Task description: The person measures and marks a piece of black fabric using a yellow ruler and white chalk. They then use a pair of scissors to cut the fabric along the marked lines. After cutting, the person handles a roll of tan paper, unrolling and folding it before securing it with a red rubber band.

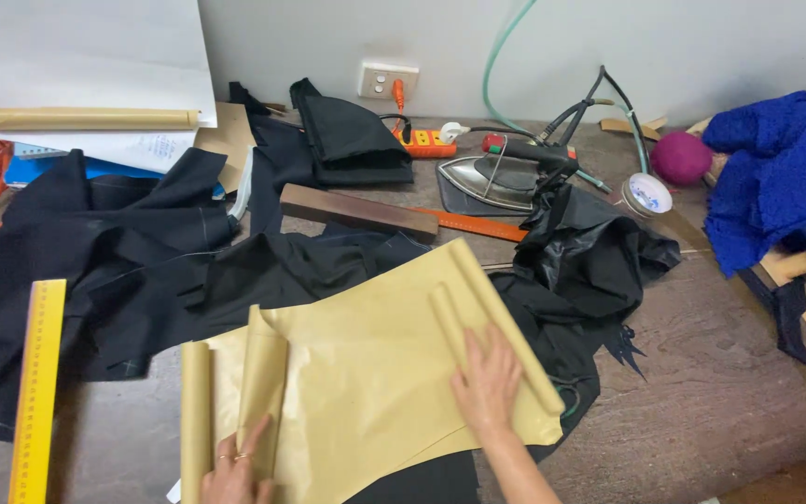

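1. Nearest to us, at the bottom edge, we see the left hand lying on the left curled edge of a sheet of tan pattern paper; its fingers are spread flat, gripping nothing, with rings on two of them.
2. We see the right hand pressed palm-down on the right part of the same paper, fingers apart and extended, just beside a rolled-up edge; it clamps nothing.
3. The paper lies in the middle of the brown desk, resting on black fabric that spreads to the left and behind it; both side edges of the paper curl upward.
4. At the far left we find a yellow ruler lying lengthwise on the fabric.
5. Behind the paper lies a wooden block; to its right sits a steam iron, with an orange power strip near the wall.
6. On the right we note a blue fuzzy cloth, a magenta ball and a small round tin.
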